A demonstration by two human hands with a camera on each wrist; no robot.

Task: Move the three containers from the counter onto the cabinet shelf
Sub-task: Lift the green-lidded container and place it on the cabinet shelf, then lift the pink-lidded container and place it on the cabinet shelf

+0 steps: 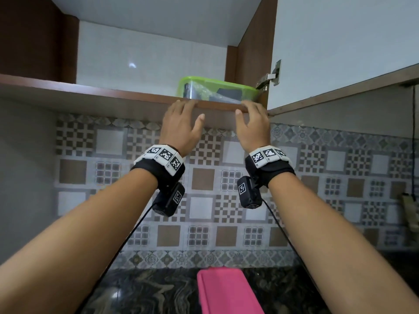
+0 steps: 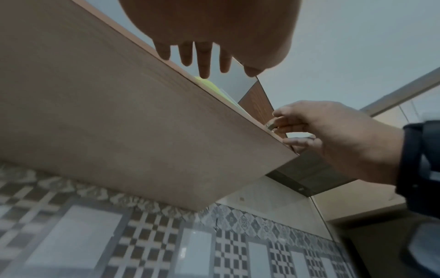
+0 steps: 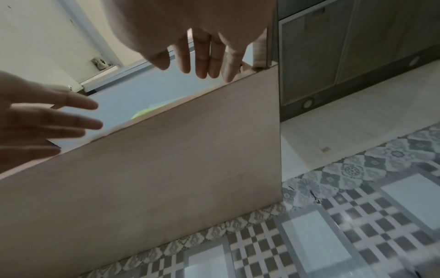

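A pink container (image 1: 229,291) is left on the surface below; past both slack, empty grips a green container (image 1: 215,89) is shelved, so lowering is called for.

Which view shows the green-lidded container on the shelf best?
The head view: the green-lidded container sits on the cabinet shelf with its lid, clear wall and dark contents visible, just beyond both open hands. Each wrist view looks up from beneath the shelf and catches only a green sliver over the edge.
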